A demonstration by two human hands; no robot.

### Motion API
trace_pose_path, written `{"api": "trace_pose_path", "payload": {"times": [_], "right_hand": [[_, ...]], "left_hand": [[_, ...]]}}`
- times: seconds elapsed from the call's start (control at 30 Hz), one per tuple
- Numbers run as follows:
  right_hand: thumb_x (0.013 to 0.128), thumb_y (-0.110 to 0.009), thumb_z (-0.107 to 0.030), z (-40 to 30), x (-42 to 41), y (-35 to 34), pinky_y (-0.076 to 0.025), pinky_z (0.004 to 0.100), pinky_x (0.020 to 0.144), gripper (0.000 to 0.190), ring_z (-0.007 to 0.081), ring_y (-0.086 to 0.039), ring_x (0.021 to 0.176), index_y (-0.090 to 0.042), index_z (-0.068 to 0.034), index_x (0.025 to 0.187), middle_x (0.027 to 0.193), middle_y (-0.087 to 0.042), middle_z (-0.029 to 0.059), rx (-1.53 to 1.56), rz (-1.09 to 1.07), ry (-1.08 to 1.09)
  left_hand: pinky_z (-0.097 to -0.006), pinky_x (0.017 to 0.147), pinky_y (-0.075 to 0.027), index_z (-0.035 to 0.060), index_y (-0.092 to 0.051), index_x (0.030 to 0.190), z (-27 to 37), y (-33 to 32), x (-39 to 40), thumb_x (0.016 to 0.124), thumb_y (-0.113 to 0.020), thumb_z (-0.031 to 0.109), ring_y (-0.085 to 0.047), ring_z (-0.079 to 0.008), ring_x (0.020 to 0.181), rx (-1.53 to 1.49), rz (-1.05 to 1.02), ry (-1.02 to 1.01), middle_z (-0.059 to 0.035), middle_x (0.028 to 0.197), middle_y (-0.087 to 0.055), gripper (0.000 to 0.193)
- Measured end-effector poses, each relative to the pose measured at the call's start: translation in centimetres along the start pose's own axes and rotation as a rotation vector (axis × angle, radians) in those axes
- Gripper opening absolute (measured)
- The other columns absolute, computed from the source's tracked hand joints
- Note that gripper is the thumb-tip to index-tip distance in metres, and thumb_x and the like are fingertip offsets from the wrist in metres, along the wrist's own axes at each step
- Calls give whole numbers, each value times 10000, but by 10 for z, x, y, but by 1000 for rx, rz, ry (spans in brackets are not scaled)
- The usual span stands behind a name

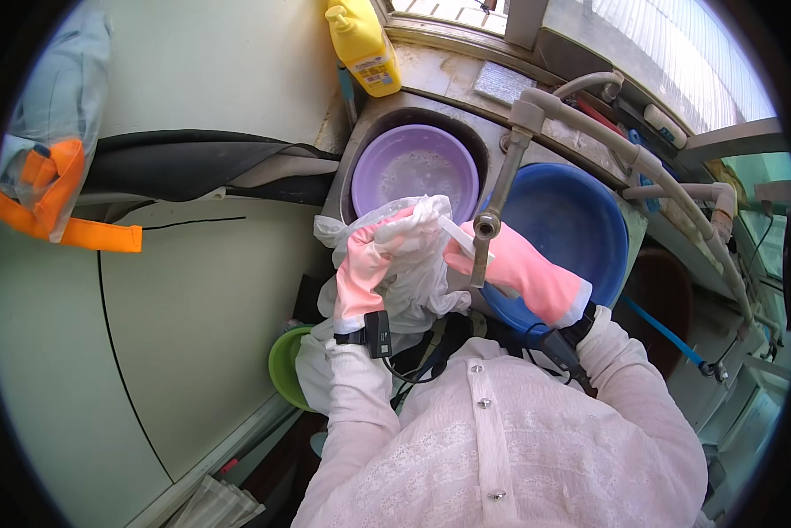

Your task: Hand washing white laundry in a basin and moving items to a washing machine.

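Observation:
My left hand (363, 270), in a pink rubber glove, grips a bunched wet-looking white cloth (416, 280). The cloth drapes over the sink's front edge and hangs down towards a green bucket (282, 369). In my right hand (530, 274), also gloved in pink, is a slim white handle (458, 235), perhaps of a brush. Its far end meets the cloth beside my left fingers; what is on that end cannot be made out. Just beyond the cloth sits a purple basin (367, 170) with sudsy, cloudy liquid. Behind my right hand lies a large blue basin (570, 221).
A metal tap (501, 178) on a grey pipe (600, 125) juts out above my right hand. A yellow pump bottle (369, 56) stands at the back left of the sink (349, 142). Black sheeting (190, 165) and an orange strap (98, 234) are at the left.

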State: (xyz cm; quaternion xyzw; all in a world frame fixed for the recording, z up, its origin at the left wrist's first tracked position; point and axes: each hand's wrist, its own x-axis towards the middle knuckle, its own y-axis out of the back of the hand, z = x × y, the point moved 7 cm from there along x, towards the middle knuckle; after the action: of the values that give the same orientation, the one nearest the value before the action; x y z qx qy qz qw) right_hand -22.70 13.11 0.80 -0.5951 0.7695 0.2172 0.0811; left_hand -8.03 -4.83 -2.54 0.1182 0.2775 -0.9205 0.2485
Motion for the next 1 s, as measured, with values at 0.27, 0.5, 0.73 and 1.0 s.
{"api": "trace_pose_path", "payload": {"times": [0.27,0.5,0.73,1.0], "right_hand": [[891,-773,-160,4,8,-12,-577,408,780,196,326,-666,813,-755,-70,1065,949,-726,140,-211,-12,166],[1012,-775,-131,50,-35,73,-577,329,898,386,162,-669,958,-701,-86,1388,1155,-743,49,33,462,172],[1018,-813,-194,143,-62,118,-536,363,1096,665,203,-656,1254,-525,-94,1608,1503,-631,94,201,924,81],[986,-747,-225,171,-94,46,-560,365,1089,645,261,-667,1327,-536,-12,1557,1456,-670,124,351,624,-796]], "left_hand": [[-394,1100,-546,-36,-693,1413,-17,14,17,992,-697,32,-728,-268,1233,-169,147,68,-141,1356,-757,426],[-437,1239,-440,-18,-602,1516,-30,35,8,1075,-614,231,-618,-281,1403,-587,220,110,-143,1514,-658,506],[-451,1278,-401,-7,-576,1545,-20,24,8,1106,-578,261,-588,-295,1439,-554,165,87,-158,1535,-638,514],[-449,1264,-409,-7,-577,1542,-19,27,11,1104,-580,255,-596,-291,1425,-563,234,111,-158,1513,-649,511]]}}
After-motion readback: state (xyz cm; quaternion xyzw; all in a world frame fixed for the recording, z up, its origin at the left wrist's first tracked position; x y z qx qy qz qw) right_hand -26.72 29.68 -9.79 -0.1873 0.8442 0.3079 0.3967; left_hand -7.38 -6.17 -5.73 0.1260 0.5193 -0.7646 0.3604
